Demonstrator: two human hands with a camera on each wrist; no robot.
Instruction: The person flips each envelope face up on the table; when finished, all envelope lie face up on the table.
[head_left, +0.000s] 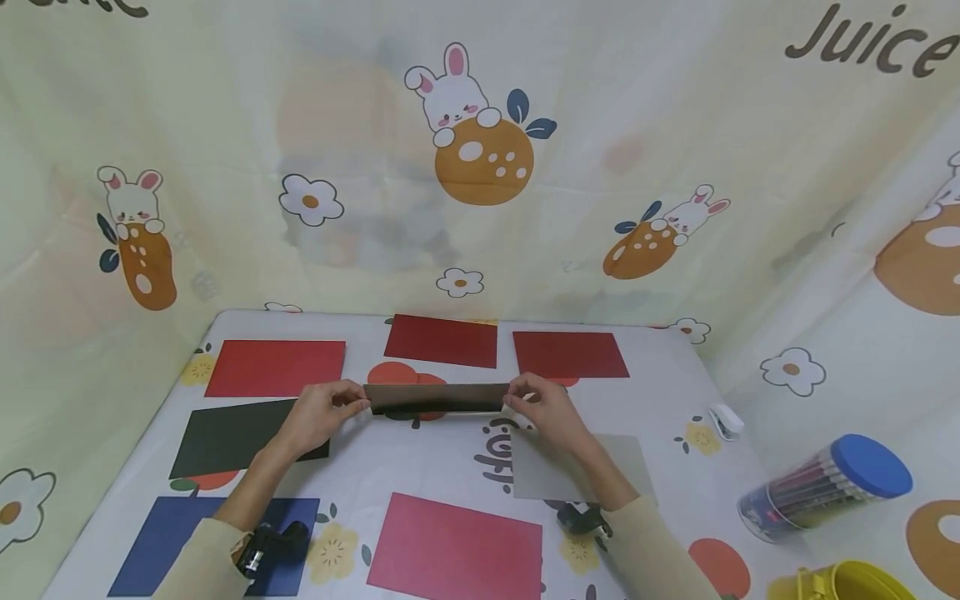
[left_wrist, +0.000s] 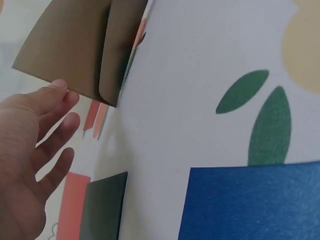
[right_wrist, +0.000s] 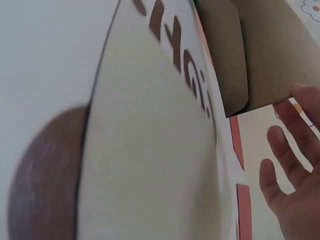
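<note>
A brown envelope (head_left: 438,398) is held up between both hands over the middle of the table, tilted so it looks narrow in the head view. My left hand (head_left: 321,414) pinches its left end between thumb and index finger, the other fingers spread apart in the left wrist view. At the opposite end, my right hand (head_left: 549,410) pinches the edge the same way. Both wrist views show the envelope's flap (right_wrist: 222,55) with a rounded corner. Below the right forearm lies a grey flat sheet (head_left: 622,458); a dark green one (head_left: 225,433) lies by the left hand.
Three red rectangles, one at the back left (head_left: 275,368), line the far side. Blue (head_left: 161,533) and pink (head_left: 455,546) ones lie nearer. At the right are a blue-lidded jar (head_left: 825,487) of pens, a yellow container (head_left: 855,579) and a small white object (head_left: 726,422).
</note>
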